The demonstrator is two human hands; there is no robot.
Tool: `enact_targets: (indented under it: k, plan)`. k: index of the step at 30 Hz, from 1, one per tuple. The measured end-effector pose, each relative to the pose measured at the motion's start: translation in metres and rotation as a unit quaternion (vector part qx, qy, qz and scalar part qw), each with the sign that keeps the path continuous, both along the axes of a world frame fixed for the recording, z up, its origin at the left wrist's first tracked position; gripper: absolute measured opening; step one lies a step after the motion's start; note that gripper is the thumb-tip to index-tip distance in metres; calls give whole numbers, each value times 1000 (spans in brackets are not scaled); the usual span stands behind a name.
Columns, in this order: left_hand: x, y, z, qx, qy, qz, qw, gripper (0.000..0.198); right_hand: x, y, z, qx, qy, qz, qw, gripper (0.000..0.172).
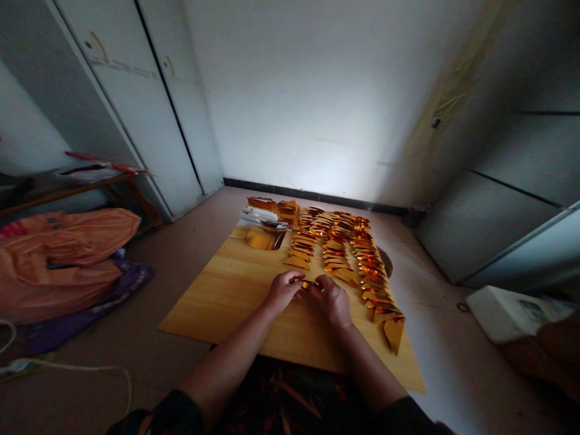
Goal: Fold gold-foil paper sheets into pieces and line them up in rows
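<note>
White wall, pale floor (dimly lit), grey cabinets left.

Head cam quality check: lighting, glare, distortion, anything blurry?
Head view: bright patch on the far wall, dark corners; wide-angle bend along the cupboard doors; rows of gold foil glint; left hand and right hand, pinching a foil piece, are dim but sharp.

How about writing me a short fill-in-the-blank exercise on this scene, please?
The left hand and right hand together pinch one ____ foil piece.
Folded pieces lie in rows on the ____ board.
The orange bags sit on the floor to the person's ____.
Missing words: gold, wooden, left.
</note>
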State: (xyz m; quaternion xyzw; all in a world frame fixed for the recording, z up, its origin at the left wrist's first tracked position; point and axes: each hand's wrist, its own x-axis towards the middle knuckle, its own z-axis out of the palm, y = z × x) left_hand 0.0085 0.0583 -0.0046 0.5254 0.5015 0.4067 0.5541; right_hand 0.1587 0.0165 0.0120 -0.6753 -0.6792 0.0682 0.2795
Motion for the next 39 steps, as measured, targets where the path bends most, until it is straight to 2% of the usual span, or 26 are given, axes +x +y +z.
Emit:
enact_targets:
  k: [6,11,17,21,27,31,39]
  plan:
    - [-1,-1,3,8,-16,12,1000,33,8,0,1,58,-6,8,998,18]
    - [-1,-3,6,7,-31,14,999,37,12,1,2,70,34,52,996,19]
    - [-1,-3,3,21,-42,6,999,44,15,3,6,82,38,69,993,15]
    - [1,-2,3,29,-54,1,998,44,16,4,13,90,4,81,993,11]
    - [8,-2,9,22,-59,-1,998,44,15,4,20,86,-75,82,990,16]
    - [15,-2,9,15,-49,6,999,45,19,4,21,132,-142,87,977,16]
    - [27,0,8,25,-39,43,998,44,21,3,25,167,-151,81,971,18]
